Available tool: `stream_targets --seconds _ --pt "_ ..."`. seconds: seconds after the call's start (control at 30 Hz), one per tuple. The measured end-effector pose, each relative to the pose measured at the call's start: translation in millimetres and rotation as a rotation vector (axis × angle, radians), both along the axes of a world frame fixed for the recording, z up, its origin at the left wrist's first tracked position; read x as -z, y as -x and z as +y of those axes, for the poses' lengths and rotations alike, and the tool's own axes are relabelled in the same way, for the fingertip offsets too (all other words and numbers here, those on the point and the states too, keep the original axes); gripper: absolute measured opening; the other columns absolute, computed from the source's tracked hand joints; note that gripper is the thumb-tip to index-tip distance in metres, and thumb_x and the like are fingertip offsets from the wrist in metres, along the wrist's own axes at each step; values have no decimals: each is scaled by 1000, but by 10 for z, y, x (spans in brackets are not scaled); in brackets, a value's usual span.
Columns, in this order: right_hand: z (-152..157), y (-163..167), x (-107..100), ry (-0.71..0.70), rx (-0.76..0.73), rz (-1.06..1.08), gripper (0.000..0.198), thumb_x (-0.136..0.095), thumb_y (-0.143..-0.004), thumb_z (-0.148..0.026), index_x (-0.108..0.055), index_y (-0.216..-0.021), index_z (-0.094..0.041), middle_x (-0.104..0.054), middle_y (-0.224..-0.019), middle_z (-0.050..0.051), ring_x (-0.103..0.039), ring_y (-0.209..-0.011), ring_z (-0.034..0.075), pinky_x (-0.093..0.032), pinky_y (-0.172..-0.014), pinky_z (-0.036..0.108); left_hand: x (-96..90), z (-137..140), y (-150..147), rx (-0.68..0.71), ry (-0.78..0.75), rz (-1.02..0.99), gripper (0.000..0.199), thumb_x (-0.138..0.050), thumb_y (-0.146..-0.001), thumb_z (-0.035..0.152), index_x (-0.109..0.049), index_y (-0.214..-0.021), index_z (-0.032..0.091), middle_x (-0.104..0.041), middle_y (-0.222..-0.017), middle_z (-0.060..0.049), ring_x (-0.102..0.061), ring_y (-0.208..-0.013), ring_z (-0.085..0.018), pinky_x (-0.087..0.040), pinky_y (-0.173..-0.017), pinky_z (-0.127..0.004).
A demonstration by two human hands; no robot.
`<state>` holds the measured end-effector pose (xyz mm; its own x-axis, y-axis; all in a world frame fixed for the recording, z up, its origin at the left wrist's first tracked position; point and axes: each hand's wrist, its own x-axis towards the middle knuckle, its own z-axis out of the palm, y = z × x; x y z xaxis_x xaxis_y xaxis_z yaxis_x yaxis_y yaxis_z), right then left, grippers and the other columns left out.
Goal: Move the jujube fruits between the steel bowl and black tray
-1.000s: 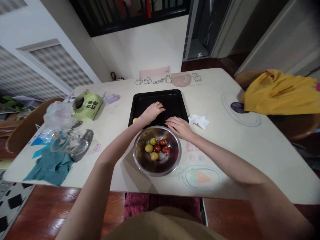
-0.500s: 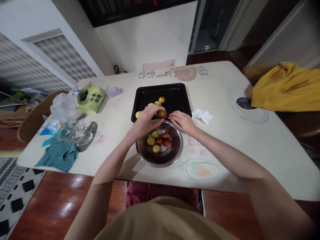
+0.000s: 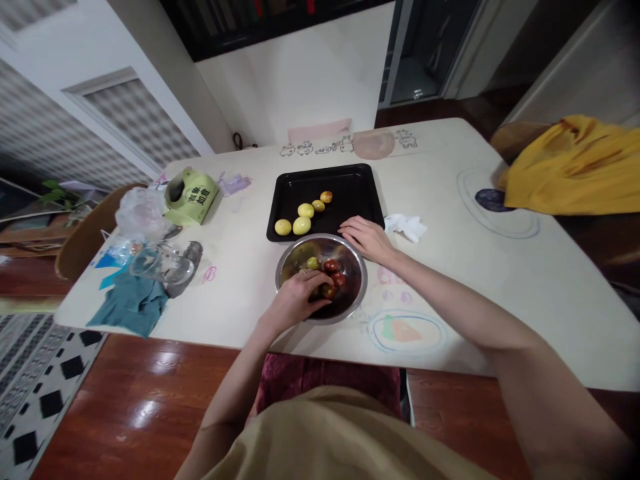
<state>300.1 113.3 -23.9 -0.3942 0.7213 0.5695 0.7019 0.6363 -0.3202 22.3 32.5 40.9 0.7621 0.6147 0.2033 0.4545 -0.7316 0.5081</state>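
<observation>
Left hand (image 3: pixel 299 297) shifts from tray (image 3: pixel 351 193) to bowl (image 3: pixel 355 275), fingers curled at a dark fruit (image 3: pixel 329 291), can't tell if gripping; right hand (image 3: pixel 369 239) lies flat, holding nothing, over tray's near edge, probably steadying it, bowl set close likely for short reach.

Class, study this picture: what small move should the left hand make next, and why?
Probably the left hand should loosen its grip and let the fruit settle in the bowl: the hand is down inside the bowl with that fruit between thumb and fingers, while five others lie on the tray.
</observation>
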Motion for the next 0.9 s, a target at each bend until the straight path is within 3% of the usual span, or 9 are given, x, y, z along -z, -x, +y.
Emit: stream_targets --seconds 0.5,0.9 --pt "-1 5 16 14 2 24 41 -40 -114 -34 -79 -111 -20 -77 -115 13 -68 -112 28 -59 -95 45 31 -40 5 -50 -48 73 34 -84 -88 15 -71 -119 22 -77 -122 -7 -77 -109 -27 -66 -95 -43" --pt "-15 -11 18 -34 -4 -2 36 -43 -112 -32 -77 -113 -19 -78 -115 14 -69 -109 28 -61 -93 44 66 -113 145 -204 -58 -240 12 -63 -106 25 -74 -110 19 -80 -108 -8 -77 -101 -22 -61 -91 -35"
